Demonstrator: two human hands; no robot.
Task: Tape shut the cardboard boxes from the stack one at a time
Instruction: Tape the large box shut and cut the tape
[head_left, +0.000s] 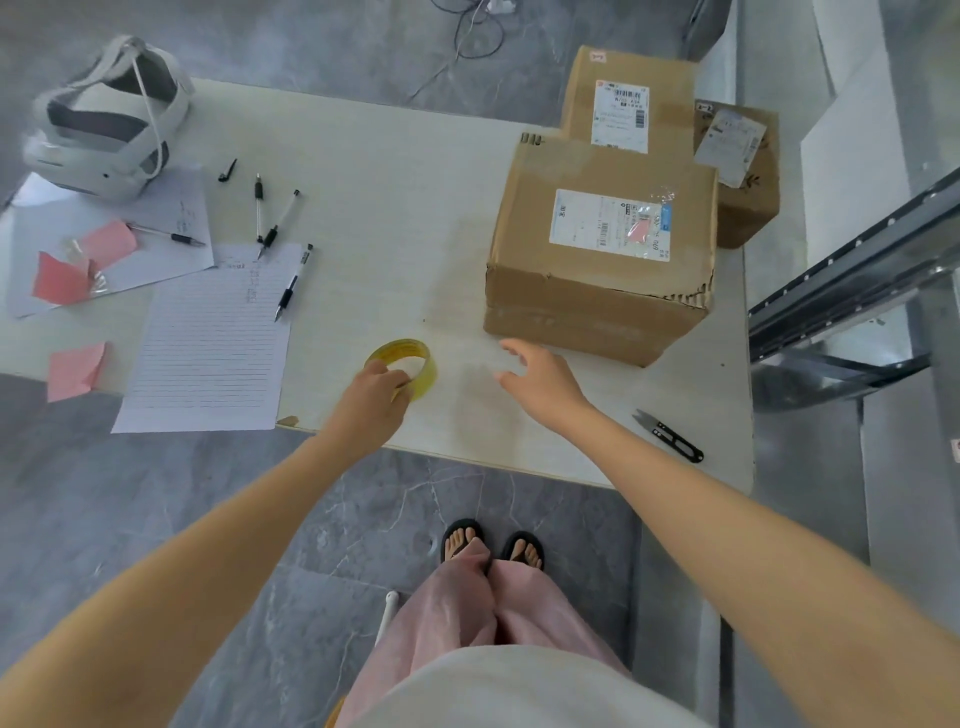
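Three cardboard boxes stand at the table's right side. The nearest box (602, 249) is the largest and carries a white shipping label on top. Behind it sits a second labelled box (626, 98), and a smaller box (743, 171) stands to the right of both. A yellowish roll of clear tape (410, 358) lies near the table's front edge. My left hand (371, 395) grips the roll, fingers curled over its near rim. My right hand (540, 379) hovers with fingers spread just in front of the nearest box, holding nothing.
Black thread snips (670, 436) lie at the front right of the white table (374, 208). Lined paper (208, 353), several pens (275, 228), pink notes (72, 369) and a white headset (104, 124) fill the left side. A metal frame (852, 291) stands to the right.
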